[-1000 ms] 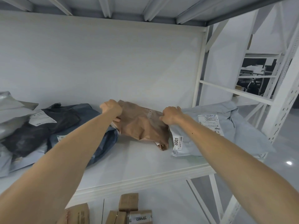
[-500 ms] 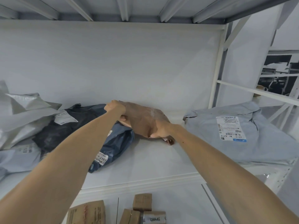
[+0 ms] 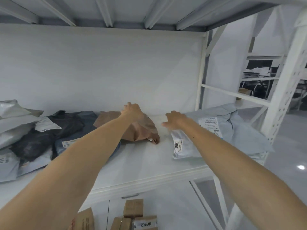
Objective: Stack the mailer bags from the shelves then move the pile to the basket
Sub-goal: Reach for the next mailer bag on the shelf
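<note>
A brown paper mailer bag point(image 3: 142, 130) lies on the white shelf point(image 3: 141, 165), its left side overlapping a dark blue bag point(image 3: 88, 117). My left hand point(image 3: 132, 111) rests on top of the brown bag, fingers curled over its back edge. My right hand point(image 3: 176, 120) is off the bag, fingers spread, just above the left end of a pale grey bag labelled 3007 point(image 3: 180, 146). A larger light blue-grey bag point(image 3: 237, 135) lies under my right forearm. A black bag point(image 3: 66, 123) and silver bags point(image 3: 15, 125) are piled at the left.
White shelf uprights point(image 3: 285, 90) and cross braces stand at the right end. Ribbed shelf underside hangs overhead. Cardboard boxes point(image 3: 132, 208) sit on the level below the shelf's front edge. The back wall is close behind the bags.
My right hand has let go of the brown bag and moved right toward the pale grey bag. The brown bag has settled on the shelf against the dark blue bag.
</note>
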